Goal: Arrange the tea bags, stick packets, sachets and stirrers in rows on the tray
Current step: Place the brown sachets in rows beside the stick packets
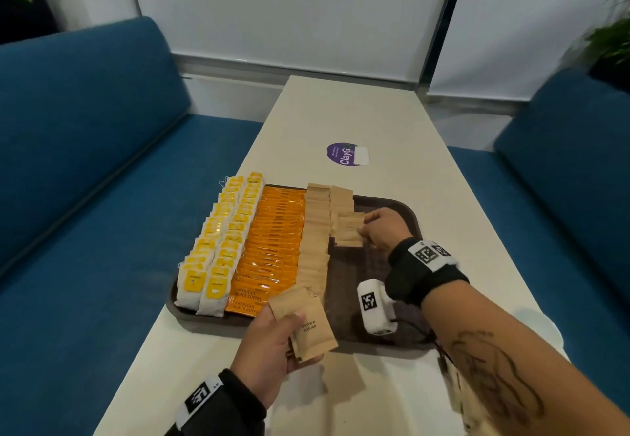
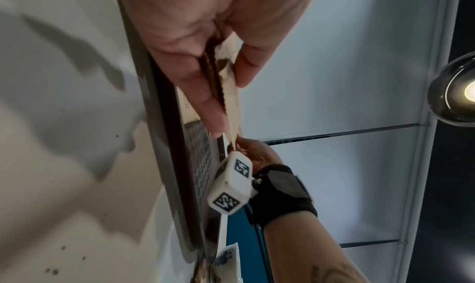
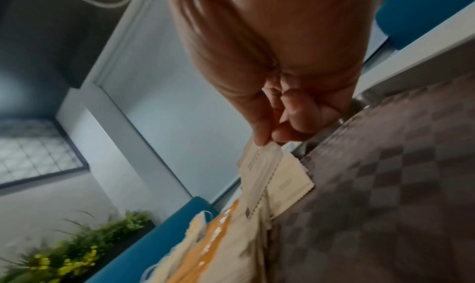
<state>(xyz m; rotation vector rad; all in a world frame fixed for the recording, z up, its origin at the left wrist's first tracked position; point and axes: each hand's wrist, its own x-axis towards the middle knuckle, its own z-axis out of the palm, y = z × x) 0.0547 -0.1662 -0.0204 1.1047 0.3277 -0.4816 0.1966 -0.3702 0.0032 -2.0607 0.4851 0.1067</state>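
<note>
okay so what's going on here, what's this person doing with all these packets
A person is laying drink supplies in rows on a brown tray. Two rows of yellow tea bags, a row of orange coffee packets and one full row of brown sugar sachets are already down. The right hand pinches a sachet at the end of a second, shorter sachet row. The left hand holds a stack of sachets over the tray's near edge. The tray's right side is still bare.
</note>
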